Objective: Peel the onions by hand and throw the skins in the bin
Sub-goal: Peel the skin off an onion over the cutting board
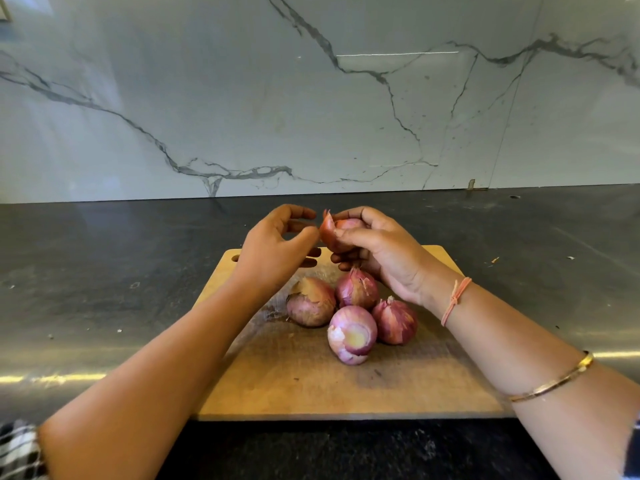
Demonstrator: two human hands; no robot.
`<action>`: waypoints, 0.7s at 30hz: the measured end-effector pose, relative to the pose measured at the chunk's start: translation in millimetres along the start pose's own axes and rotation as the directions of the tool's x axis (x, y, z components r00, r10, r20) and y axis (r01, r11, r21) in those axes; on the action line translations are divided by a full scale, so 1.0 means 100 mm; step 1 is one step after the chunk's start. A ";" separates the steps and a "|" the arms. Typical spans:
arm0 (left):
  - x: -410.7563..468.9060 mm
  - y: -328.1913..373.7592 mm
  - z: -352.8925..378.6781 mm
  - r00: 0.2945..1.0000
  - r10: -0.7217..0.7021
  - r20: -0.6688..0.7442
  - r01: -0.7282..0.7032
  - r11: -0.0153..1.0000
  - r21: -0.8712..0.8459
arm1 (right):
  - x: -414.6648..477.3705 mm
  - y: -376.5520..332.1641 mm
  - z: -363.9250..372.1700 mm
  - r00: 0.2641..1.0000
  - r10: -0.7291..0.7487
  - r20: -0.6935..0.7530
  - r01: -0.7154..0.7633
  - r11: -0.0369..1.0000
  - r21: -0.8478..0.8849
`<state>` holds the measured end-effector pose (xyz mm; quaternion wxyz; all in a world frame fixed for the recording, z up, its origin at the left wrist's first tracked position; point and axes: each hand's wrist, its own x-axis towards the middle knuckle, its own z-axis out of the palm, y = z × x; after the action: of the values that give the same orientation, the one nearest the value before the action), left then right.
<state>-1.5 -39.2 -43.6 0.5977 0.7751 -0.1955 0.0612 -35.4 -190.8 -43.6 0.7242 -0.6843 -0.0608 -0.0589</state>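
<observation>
My right hand (pixel 377 251) grips a red onion (pixel 348 224) above the far end of a wooden cutting board (pixel 311 386). A loose flap of papery skin (pixel 327 230) sticks out from the onion's left side. My left hand (pixel 277 247) is just left of it, fingers loosely curled, thumb tip close to the skin flap; I cannot tell if it touches. Several more red onions lie on the board below my hands: a brownish one (pixel 310 303), one behind it (pixel 356 289), one to the right (pixel 396 322), and a partly peeled one (pixel 351 334) in front. No bin is in view.
The board lies on a dark stone counter (pixel 104 271) with small skin scraps (pixel 495 260) scattered to the right. A marble-patterned wall (pixel 311 98) rises behind the counter. The counter's front edge runs just below the board.
</observation>
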 end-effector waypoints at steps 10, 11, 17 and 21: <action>0.02 0.00 0.00 0.999 0.041 -0.031 -0.040 0.999 0.034 | -0.04 -0.01 0.00 0.995 -0.040 0.094 0.043 0.999 -0.033; 0.03 -0.01 -0.01 0.998 0.042 -0.042 -0.040 0.998 0.043 | -0.04 -0.01 0.00 0.995 -0.034 0.092 0.035 0.999 -0.015; 0.07 -0.09 -0.08 0.994 0.070 -0.088 -0.053 0.981 0.186 | -0.01 -0.05 -0.09 1.000 0.016 -0.020 -0.017 0.999 -0.039; 0.06 -0.10 -0.07 0.996 0.063 0.057 -0.078 0.943 0.324 | 0.01 -0.06 -0.14 0.995 0.009 -0.100 -0.006 0.999 0.034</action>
<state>8.9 -32.1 -48.5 0.4540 0.8570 -0.2239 0.0963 -35.0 -204.7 -37.9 0.7381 -0.6683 -0.0226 -0.0894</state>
